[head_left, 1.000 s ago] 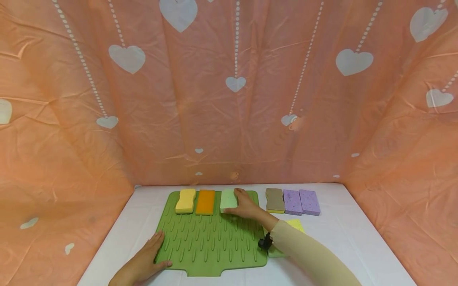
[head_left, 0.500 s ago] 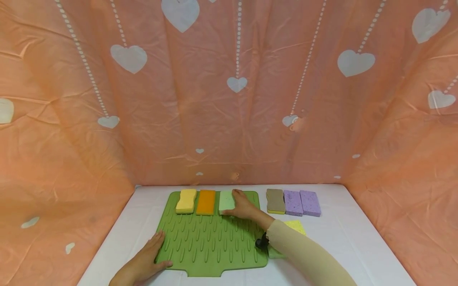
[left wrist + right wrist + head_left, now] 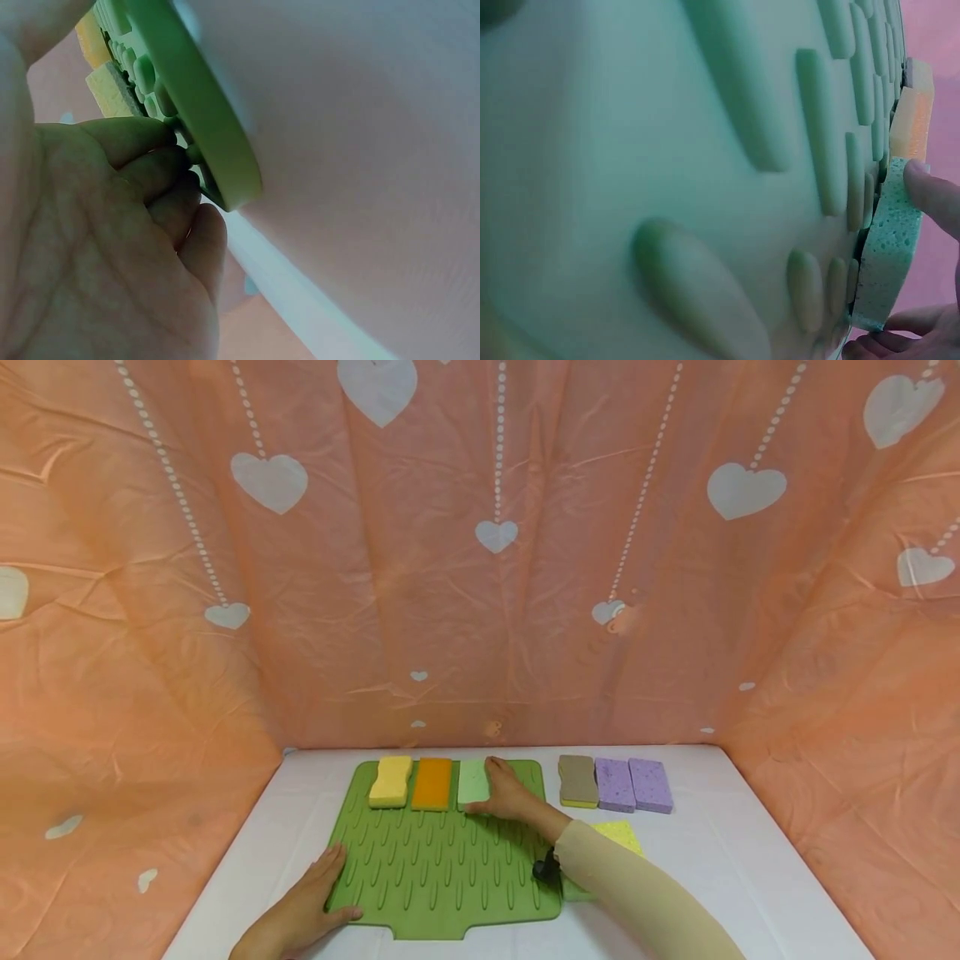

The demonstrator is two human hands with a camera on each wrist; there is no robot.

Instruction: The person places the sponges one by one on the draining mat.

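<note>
My right hand (image 3: pixel 513 795) grips a light green sponge (image 3: pixel 472 783) by its near and far ends, thumb at the near one. That sponge lies on the ridged green silicone mat (image 3: pixel 442 881), close to its back edge. In the right wrist view the porous side of the sponge (image 3: pixel 891 225) shows between thumb and fingers. My left hand (image 3: pixel 303 900) rests at the mat's left edge with its fingers stretched out; in the left wrist view the fingertips touch the mat's rim (image 3: pixel 217 142). Left of the green sponge lie an orange sponge (image 3: pixel 431 784) and a yellow waisted sponge (image 3: pixel 391 782).
Right of the mat, a grey-topped sponge (image 3: pixel 577 779) and two purple sponges (image 3: pixel 615 785) stand in a row on the white table (image 3: pixel 750 877). A bright yellow sponge (image 3: pixel 621 833) and another green sponge (image 3: pixel 575 892) lie partly hidden under my right forearm. Peach cloth walls surround the table.
The light green sponge has slid slightly left toward the orange one, with my right hand around it. My left hand has stayed in place.
</note>
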